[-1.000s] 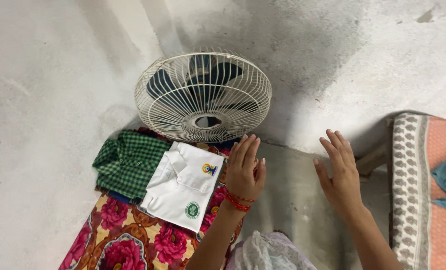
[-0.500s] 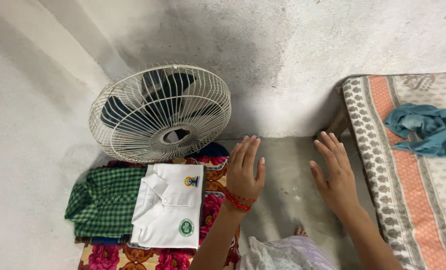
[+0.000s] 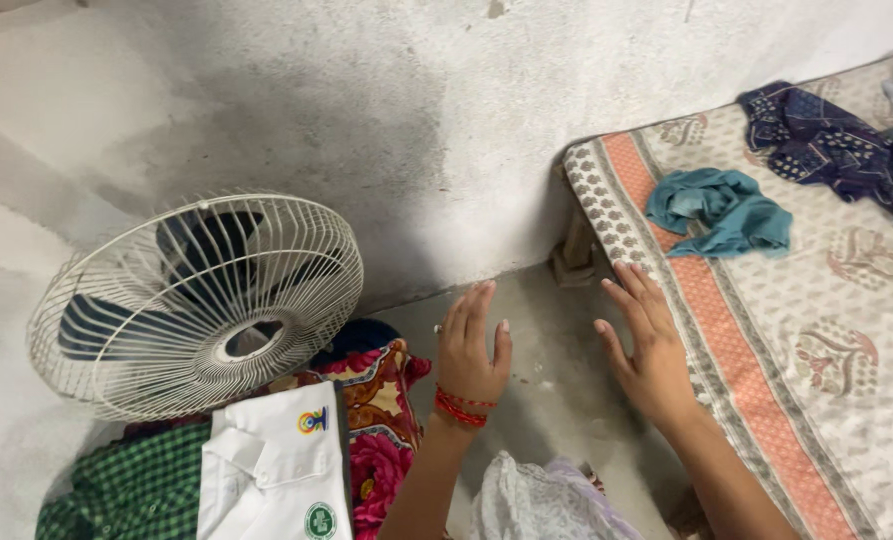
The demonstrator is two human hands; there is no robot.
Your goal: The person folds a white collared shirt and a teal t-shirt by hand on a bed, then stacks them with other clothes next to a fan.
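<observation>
Both your hands are up and empty over the bare concrete floor [image 3: 557,390]. Your left hand [image 3: 472,350] has its fingers straight and pressed together, palm turned toward the other; your right hand [image 3: 652,350] mirrors it, fingers straight and only slightly spread, gripping nothing. They hang apart from each other with a strip of floor between, held flat and loose as free hands are between grasps — that is a judgement, not something shown.

Nearest your right hand, at about 1 o'clock from it, a crumpled teal cloth [image 3: 722,210] lies on the patterned mattress [image 3: 817,380], whose edge runs just beside your right wrist. Further on, at about 2 o'clock, a dark blue printed garment [image 3: 827,140] is bunched near the mattress's far end (unfolded, like the teal one).

At 9 o'clock from your left hand stands a cream wire-caged fan [image 3: 197,300], tilted back near the grey wall [image 3: 417,120]. Below it, at roughly 8 o'clock, a folded white collared shirt [image 3: 277,470] lies on top of a folded green checked shirt [image 3: 117,490], both on a red floral cloth [image 3: 382,400] spread on the floor — stacked there, it seems, to keep them off the concrete. Your left wrist, with its red thread band [image 3: 462,408], sits just beside that cloth's edge.
</observation>
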